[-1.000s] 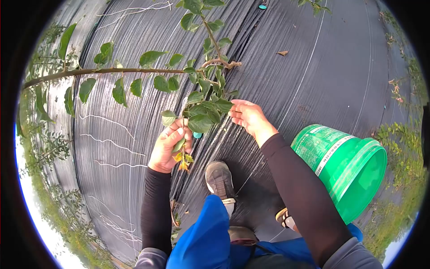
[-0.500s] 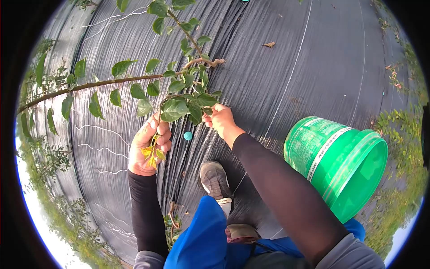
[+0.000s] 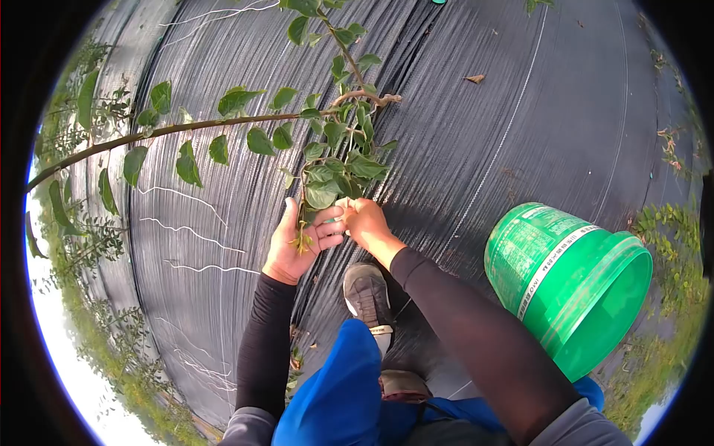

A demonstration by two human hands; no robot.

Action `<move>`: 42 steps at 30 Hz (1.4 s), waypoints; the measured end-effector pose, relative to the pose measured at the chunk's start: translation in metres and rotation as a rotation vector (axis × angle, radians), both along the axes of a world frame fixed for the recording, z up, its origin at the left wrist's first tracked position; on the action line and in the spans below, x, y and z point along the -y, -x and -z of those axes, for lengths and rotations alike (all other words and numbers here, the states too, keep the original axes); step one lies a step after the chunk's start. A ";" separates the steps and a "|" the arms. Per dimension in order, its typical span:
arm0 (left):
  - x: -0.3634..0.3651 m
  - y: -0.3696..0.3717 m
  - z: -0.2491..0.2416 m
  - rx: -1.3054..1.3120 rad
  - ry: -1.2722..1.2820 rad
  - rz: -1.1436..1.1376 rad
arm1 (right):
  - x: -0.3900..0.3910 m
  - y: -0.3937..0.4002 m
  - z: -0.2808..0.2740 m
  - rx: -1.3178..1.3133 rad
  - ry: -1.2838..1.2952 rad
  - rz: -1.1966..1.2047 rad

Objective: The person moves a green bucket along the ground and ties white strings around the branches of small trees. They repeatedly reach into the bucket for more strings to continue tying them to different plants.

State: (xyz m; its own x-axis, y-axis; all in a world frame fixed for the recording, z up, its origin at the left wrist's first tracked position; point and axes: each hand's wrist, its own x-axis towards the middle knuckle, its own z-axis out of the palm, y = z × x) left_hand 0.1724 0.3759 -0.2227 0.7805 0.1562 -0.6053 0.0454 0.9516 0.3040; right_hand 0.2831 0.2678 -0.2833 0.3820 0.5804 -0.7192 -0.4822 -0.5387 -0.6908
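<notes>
My left hand (image 3: 303, 239) has its palm up and its fingers spread, with a thin shoot with yellowish tip leaves (image 3: 300, 239) lying across the palm. Just right of those fingertips, my right hand (image 3: 364, 221) has its fingers curled together below a leaf cluster (image 3: 338, 177); what they pinch, if anything, is too small to make out. Above both hands, the cluster hangs from a leafy branch (image 3: 201, 127) that runs in from the left.
A green bucket (image 3: 550, 267) lies tipped at the right, its mouth toward the lower right. Black ground sheet (image 3: 461, 134) spreads underneath. My shoe (image 3: 368, 299) is below the hands. White strings (image 3: 193, 235) lie at the left.
My left hand has opened from its hold on the shoot and moved right, close to my right hand. The branch, sheet and bucket appear shifted right in the view.
</notes>
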 end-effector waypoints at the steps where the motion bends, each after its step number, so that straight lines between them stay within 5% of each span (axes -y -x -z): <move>1: 0.003 0.009 0.013 0.021 0.091 -0.033 | 0.008 0.009 0.019 -0.058 -0.098 0.068; 4: 0.013 0.031 0.045 0.012 0.271 -0.114 | 0.022 -0.007 0.015 -0.072 0.013 -0.122; 9: 0.015 0.018 0.043 -0.272 0.021 0.035 | 0.037 -0.035 -0.006 -0.135 0.080 -0.091; 12: 0.012 0.000 0.022 -0.719 -0.546 0.706 | 0.039 -0.052 -0.002 -0.138 0.111 -0.002; 16: 0.021 0.004 0.029 -0.576 -0.609 0.318 | 0.038 -0.077 -0.006 -0.093 0.148 0.044; 19: 0.003 0.013 0.049 -0.577 -0.620 0.256 | 0.036 -0.098 -0.015 -0.059 0.145 0.053; 21: -0.039 0.022 0.052 -0.481 -0.495 0.127 | 0.033 -0.113 -0.024 -0.036 0.152 0.046; 22: -0.066 0.027 0.079 -0.563 -0.715 0.146 | 0.030 -0.121 -0.030 -0.021 0.164 0.047; 25: -0.151 0.000 0.055 -0.725 -0.841 0.166 | 0.023 -0.149 -0.036 0.032 0.175 0.054; 29: -0.277 -0.050 0.069 -0.282 -0.833 0.107 | 0.003 -0.201 -0.051 0.179 0.148 0.037; 31: -0.262 -0.120 0.018 -0.527 -1.008 -0.009 | -0.017 -0.226 -0.071 0.345 0.174 -0.036; 33: -0.255 -0.162 -0.012 -0.367 -1.084 -0.025 | -0.033 -0.259 -0.060 0.763 0.118 -0.240; 34: -0.251 -0.177 -0.019 -0.360 -1.090 -0.029 | -0.044 -0.263 -0.072 0.770 0.113 -0.236; 36: -0.246 -0.202 -0.034 -0.131 -1.109 0.042 | -0.073 -0.273 -0.103 1.333 0.011 -0.461; 40: -0.233 -0.217 -0.051 0.012 -1.125 0.178 | -0.128 -0.289 -0.137 1.565 -0.202 -0.419; 42: -0.232 -0.219 -0.055 0.030 -1.138 0.201 | -0.153 -0.293 -0.149 2.042 -0.337 -0.451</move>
State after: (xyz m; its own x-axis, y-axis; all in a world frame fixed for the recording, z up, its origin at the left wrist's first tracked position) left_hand 0.3909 0.6078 -0.1678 0.8647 0.4708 -0.1749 0.1432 0.1025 0.9844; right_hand 0.5765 0.4212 -0.1346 0.1298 0.8208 0.5563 0.9891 -0.1467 -0.0143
